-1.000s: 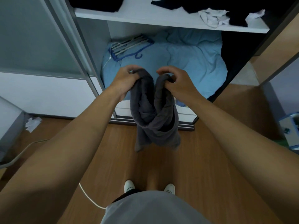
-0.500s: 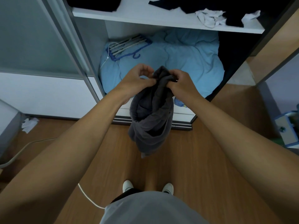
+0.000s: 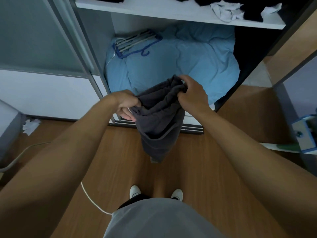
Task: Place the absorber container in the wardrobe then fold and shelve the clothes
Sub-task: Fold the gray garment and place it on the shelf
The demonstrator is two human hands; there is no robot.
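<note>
On the head camera I see the left hand (image 3: 126, 104) with its fingers curled round the left edge of a dark grey garment (image 3: 159, 121). The right hand (image 3: 192, 93) grips the garment's bunched top. It hangs in folds over the wooden floor (image 3: 214, 160), in front of the wardrobe (image 3: 96, 40) and not on any shelf.

Blue bedding (image 3: 180, 57) fills the lower bay, with hangers (image 3: 135, 41) lying on it at the back left. The shelf (image 3: 154, 12) above carries dark clothes (image 3: 253, 14) and a crumpled white cloth (image 3: 226, 11). The sliding door (image 3: 51, 40) stands left of the left hand, and a white cable (image 3: 92, 198) crosses the floor near the feet.
</note>
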